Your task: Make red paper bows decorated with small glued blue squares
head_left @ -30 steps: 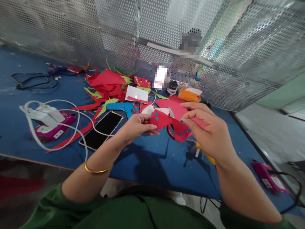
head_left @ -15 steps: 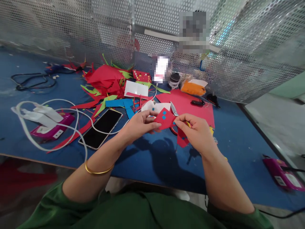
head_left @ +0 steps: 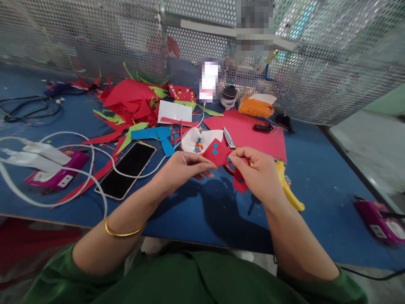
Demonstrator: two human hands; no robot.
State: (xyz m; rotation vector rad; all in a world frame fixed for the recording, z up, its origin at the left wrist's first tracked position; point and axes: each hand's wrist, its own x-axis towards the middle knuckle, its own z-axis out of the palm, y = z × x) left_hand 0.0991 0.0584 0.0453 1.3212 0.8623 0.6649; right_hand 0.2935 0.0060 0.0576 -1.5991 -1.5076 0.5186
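A red paper piece with small blue squares on it is held up between my two hands. My left hand pinches its lower left side between thumb and fingers. My right hand grips its right part, near another blue bit, and a red flap hangs below those fingers. Behind the red piece lie scissors, partly hidden by the paper and my right hand. A white dish-like piece carrying small coloured bits sits just behind my left fingers.
Red and green paper scraps are heaped at the back left. A black phone and white cables lie left. A red sheet lies behind my hands, a yellow tool right. A lit phone stands against the mesh.
The view has shifted, so the table things appear a little further left. The coloured bits on the white piece and the yellow tool show more now. Both hands still hold the red piece.
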